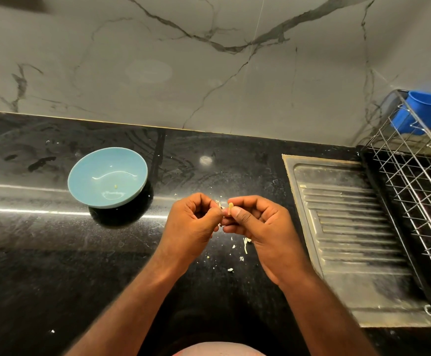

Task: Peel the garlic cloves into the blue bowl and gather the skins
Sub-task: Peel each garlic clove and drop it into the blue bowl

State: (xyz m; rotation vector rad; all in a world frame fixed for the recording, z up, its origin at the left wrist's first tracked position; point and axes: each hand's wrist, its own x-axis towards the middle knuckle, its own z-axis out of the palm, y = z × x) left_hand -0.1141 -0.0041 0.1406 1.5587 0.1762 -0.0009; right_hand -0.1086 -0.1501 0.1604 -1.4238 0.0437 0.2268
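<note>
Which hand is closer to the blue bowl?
Left. The left hand is just right of the blue bowl, apart from it, over the counter. The right hand is farther right, past the left hand, toward the sink drainboard. Both pinch the garlic clove between them.

The right hand (260, 227) is covering most of the pale yellow garlic clove (231, 208); the blue plastic tub (425, 111) and steel wire dish rack (415, 181) are running off the right edge.

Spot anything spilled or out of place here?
Skin scraps lie scattered on the counter below the left hand and right hand, which pinch a clove. The bowl holds only a tiny fleck. Nothing else stands out.
</note>
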